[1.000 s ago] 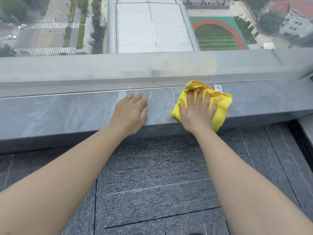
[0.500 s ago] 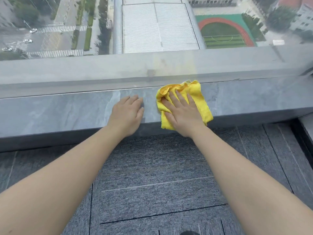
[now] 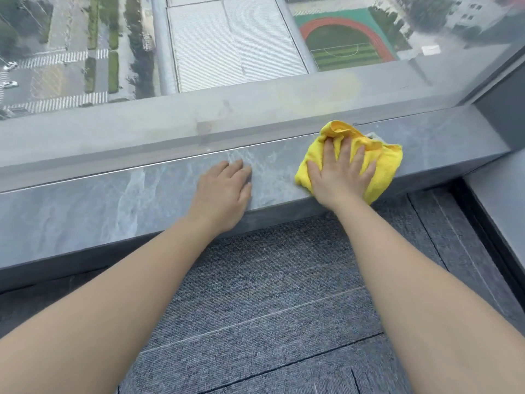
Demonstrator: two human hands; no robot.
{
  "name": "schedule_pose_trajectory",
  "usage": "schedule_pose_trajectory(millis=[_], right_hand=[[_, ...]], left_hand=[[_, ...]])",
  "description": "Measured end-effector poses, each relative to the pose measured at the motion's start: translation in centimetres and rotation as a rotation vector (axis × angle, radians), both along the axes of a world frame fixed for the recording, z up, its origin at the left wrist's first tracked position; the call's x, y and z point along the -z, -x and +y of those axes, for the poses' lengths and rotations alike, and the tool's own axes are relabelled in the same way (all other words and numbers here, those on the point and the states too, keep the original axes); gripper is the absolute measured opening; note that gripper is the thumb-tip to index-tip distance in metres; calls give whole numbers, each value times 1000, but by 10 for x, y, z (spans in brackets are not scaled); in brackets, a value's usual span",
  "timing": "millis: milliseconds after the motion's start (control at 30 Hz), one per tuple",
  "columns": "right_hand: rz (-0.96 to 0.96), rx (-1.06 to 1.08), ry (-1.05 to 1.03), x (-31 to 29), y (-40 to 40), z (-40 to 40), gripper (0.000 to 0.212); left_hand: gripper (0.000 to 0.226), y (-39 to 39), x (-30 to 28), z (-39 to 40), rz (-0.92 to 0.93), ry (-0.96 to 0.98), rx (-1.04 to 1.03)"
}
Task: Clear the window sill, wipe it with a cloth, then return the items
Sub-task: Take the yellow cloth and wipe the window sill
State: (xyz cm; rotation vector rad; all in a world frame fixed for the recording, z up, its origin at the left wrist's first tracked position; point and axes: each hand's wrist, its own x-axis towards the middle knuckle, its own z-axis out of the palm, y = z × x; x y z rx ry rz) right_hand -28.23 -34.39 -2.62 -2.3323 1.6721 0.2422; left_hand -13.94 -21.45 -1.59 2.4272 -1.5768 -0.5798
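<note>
So, nearest the camera only grey carpet tiles [image 3: 255,294] are seen, with both bare forearms stretched over them. Further out, the left hand [image 3: 223,194] is laid flat and empty on the window sill [image 3: 85,206], fingers together, probably just for support while leaning in. Just beside it, the right hand [image 3: 339,177] is spread wide and pressed down on the bunched yellow cloth [image 3: 383,166], nothing really gripped, so pressure gets spread over the stone for the wiping step. The cloth is parked toward the sill's right end, against the window glass [image 3: 227,52]. No items are seen on the sill, so those presumably get returned later.
</note>
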Motion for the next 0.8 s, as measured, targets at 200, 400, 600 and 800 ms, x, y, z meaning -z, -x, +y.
schedule_pose_trajectory(millis=[200, 400, 600, 800], right_hand=[[-4, 232, -58, -2, -47, -13, 68], [-44, -267, 80, 3, -9, -10, 56], [-120, -465, 99, 6, 53, -22, 72], [-52, -119, 123, 9, 75, -48, 52]], left_hand=[[82, 1, 7, -3, -25, 102, -32], [76, 6, -1, -19, -4, 190, -16], [80, 29, -1, -51, 7, 186, 72], [79, 53, 5, -75, 16, 173, 159]])
